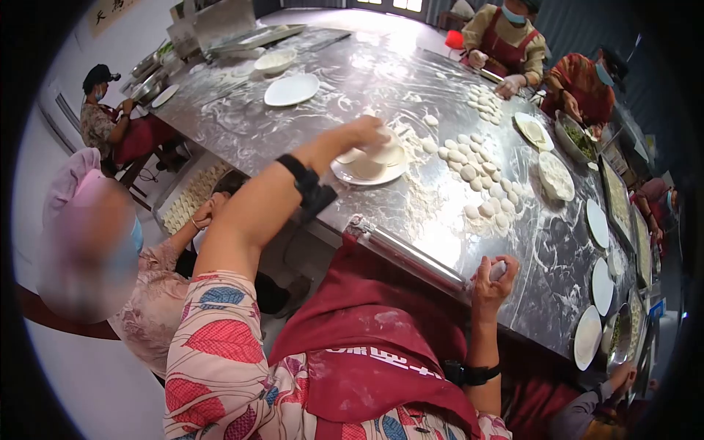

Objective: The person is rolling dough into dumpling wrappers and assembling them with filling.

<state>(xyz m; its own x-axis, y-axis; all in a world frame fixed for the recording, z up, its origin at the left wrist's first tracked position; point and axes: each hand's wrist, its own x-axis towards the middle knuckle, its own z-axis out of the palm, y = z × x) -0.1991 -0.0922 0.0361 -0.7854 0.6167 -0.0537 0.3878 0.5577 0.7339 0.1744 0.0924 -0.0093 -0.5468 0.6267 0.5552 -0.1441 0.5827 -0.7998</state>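
My left hand [361,133] is stretched over a white plate [359,180] with thin round dough wrappers [367,169] on it. Its fingers are at a pale dough wrapper [390,152] above the stack; blur hides some of the grip. By the table's front edge, my right hand [490,290] is raised, with fingers curled around a small whitish piece [499,270] whose kind I cannot make out. Between my hands, a shiny metal cylinder [411,253] lies along the edge. Several flattened dough rounds [469,161] and loose flour [422,205] lie beyond it.
The steel table [337,125] is streaked with flour. A white plate [292,89] stands at the back left; more plates [598,224] line the right side. A flour dish [556,176] and a bowl of greens [576,139] stand right. Co-workers sit around; one person [147,293] is close on my left.
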